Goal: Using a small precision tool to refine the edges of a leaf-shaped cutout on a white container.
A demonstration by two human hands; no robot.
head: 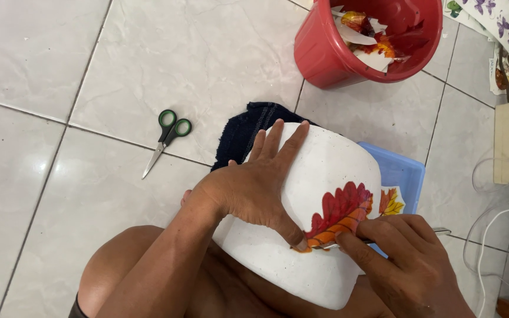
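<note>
Pressing flat, left hand steadies white pot; right hand pinches tweezers.

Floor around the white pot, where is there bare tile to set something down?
Widest bare tile: the upper left, above and left of the scissors. A smaller patch lies between the red bucket and the white pot. Crowded on the right: blue tray, power strip and white cables. Both hands, left and right, occupy the pot.
</note>
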